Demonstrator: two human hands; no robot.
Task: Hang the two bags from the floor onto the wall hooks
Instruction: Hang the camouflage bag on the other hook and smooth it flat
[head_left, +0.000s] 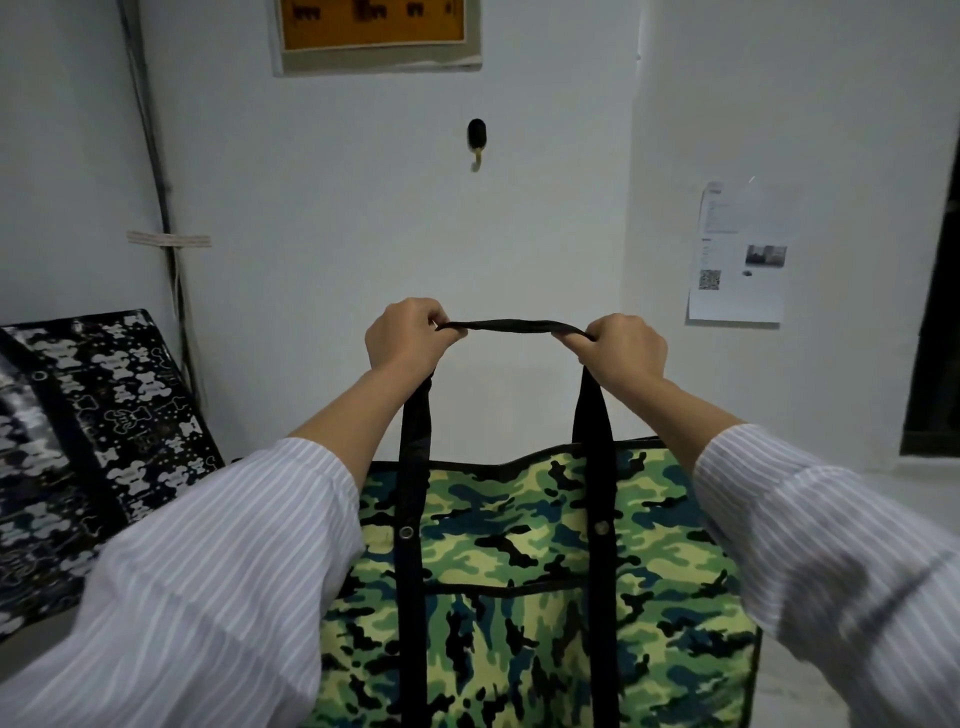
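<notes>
Your left hand (410, 338) and right hand (626, 345), each grip closed on the black strap (511, 327), hold the camouflage bag (519, 571) below the wall hook (476, 143); next, raise the strap over it.

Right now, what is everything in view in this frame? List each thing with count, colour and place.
camouflage bag: one, green, yellow and black, held up at centre below the hook
handle: one visible loop, black, stretched between both hands
hook: one, black top with pale tip, on the wall above the handle, bare
patterned bag: one, black and white, leaning at lower left
poster: one, orange, top of wall
paper sheet: one, white, right wall
cable: dark, left corner
sleeves: two, white striped
left hand: closed on handle
right hand: closed on handle
</notes>
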